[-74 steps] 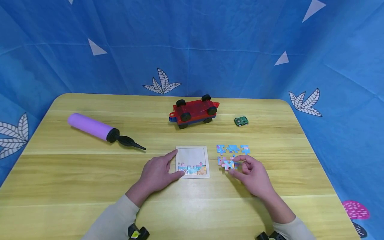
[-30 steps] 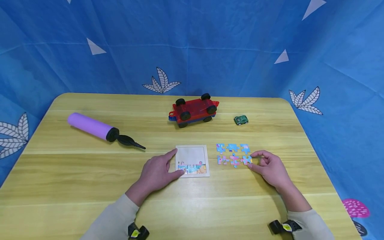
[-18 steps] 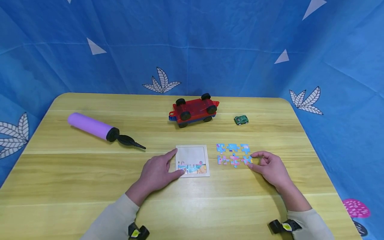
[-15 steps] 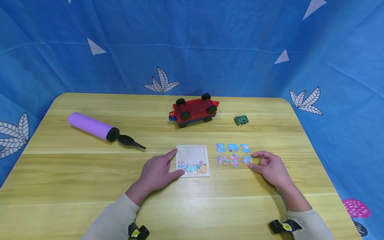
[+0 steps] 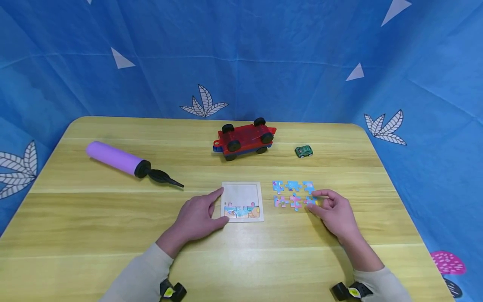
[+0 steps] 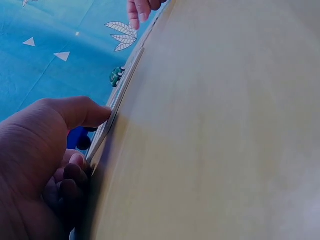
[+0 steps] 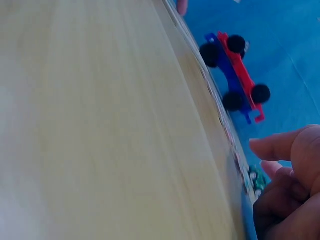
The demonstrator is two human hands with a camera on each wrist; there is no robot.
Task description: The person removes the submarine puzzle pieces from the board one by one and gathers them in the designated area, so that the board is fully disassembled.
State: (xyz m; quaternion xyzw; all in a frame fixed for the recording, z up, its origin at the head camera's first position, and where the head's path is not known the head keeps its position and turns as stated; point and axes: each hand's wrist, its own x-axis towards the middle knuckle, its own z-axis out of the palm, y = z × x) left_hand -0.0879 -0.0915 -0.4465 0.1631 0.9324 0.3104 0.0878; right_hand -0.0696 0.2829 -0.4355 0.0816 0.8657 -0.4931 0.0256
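Note:
In the head view, my left hand (image 5: 196,216) grips the left side of a square puzzle frame (image 5: 242,184), thumb at the near corner and index finger at the far one. The left wrist view shows the thumb pressing the frame's edge (image 6: 120,93). Joined puzzle pieces (image 5: 245,212) fill the frame's near strip; its far part is bare. Two rows of loose jigsaw pieces (image 5: 293,186) lie to the right. My right hand (image 5: 337,216) hovers over the near row's right-hand jigsaw piece (image 5: 310,200), thumb and index finger apart and partly covering it.
A purple hand pump (image 5: 115,158) with a black nozzle lies at the left. Behind the frame is a red and blue wheeled toy (image 5: 247,140), wheels up. A small green toy car (image 5: 303,151) stands at the back right. A blue patterned cloth (image 5: 241,63) hangs behind the table.
My right hand carried a jigsaw piece to the right end of the near row and let it go there. Just now it has shifted slightly left over it. The left hand stays at the frame.

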